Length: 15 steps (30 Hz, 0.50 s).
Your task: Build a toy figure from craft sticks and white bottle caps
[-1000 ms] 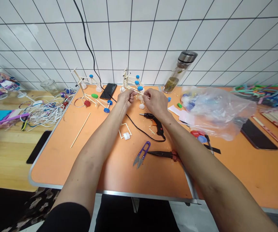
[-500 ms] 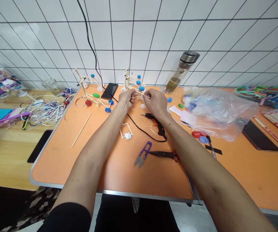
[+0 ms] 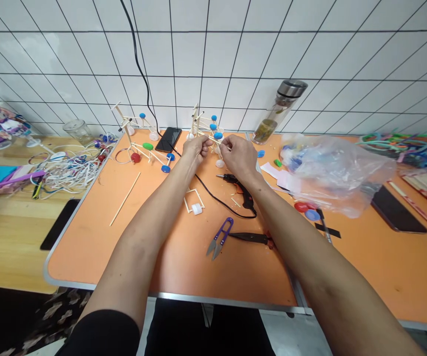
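Note:
Both hands work at the back middle of the orange table. My left hand [image 3: 197, 148] pinches a thin wooden stick of a model [image 3: 195, 123] built from pale sticks with blue caps. My right hand [image 3: 238, 152] is closed at the same model's right side, its fingertips on a stick near a blue cap [image 3: 218, 135]. A white cap [image 3: 219, 163] shows below, between the hands. Left of them stands a similar stick model [image 3: 129, 136] with blue, green and red caps. Beneath my right wrist lies a black hot glue gun [image 3: 245, 193].
Purple thread snips [image 3: 220, 237] and dark-handled pliers [image 3: 248, 238] lie in front. A small stick frame [image 3: 194, 201], a loose stick [image 3: 125, 199] and a phone [image 3: 168, 139] are leftward. Rightward are a glass bottle [image 3: 276, 113], a plastic bag [image 3: 335, 168] and another phone [image 3: 399, 210].
Hardly anything differs. Both hands keep their grip at the stick model, and the camera view has shifted very slightly.

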Each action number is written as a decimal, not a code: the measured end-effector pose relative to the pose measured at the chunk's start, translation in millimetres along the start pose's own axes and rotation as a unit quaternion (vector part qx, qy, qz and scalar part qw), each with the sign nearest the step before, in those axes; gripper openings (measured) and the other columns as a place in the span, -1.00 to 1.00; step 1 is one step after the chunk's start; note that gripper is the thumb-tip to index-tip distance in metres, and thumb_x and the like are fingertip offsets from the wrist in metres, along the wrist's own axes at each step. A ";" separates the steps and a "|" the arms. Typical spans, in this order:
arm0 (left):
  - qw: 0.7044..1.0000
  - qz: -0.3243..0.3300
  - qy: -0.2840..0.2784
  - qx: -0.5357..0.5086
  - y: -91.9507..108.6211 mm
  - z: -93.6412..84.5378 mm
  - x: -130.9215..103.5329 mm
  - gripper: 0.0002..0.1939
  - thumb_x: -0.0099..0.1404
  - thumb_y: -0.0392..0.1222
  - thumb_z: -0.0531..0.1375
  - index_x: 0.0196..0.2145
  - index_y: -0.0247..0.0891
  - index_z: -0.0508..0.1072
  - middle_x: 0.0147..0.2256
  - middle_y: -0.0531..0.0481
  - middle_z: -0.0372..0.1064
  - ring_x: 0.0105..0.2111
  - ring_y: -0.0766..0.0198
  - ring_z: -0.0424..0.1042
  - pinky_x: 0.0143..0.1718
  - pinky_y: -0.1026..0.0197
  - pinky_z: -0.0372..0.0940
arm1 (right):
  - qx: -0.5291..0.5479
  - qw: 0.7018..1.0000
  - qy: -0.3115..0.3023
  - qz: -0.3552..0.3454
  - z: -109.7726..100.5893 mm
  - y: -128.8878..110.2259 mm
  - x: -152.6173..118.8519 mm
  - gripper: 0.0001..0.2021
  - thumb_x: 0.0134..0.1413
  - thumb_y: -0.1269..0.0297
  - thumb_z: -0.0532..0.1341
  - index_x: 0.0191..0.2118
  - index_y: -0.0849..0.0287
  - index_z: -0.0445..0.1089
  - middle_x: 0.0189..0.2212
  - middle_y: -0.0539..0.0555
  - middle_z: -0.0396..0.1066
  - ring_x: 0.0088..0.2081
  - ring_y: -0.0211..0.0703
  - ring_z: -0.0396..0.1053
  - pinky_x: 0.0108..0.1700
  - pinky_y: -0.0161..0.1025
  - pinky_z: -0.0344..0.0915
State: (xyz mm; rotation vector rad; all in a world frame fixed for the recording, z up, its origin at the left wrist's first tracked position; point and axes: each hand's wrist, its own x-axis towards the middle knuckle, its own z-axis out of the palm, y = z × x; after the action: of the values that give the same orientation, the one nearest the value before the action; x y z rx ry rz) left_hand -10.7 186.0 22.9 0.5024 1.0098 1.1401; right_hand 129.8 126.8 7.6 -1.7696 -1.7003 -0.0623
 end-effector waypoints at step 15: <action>1.000 0.004 -0.003 -0.011 -2.1 1.0 3.4 -0.67 0.53 -0.37 0.35 -0.41 -0.28 0.41 -0.63 0.08 0.39 -0.73 0.58 0.12 -0.66 0.49 -0.05 | 0.002 1.000 -0.001 0.029 6.4 -6.0 8.3 -0.82 0.39 0.18 0.23 -0.14 0.02 0.61 -0.08 0.19 0.73 0.00 0.26 0.60 -0.09 0.01 0.36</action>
State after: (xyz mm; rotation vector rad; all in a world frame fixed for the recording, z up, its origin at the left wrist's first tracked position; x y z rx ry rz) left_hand -8.6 188.5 20.5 0.4932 0.9900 1.1550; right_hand 123.0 136.7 9.1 -1.8156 -1.6488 -0.0312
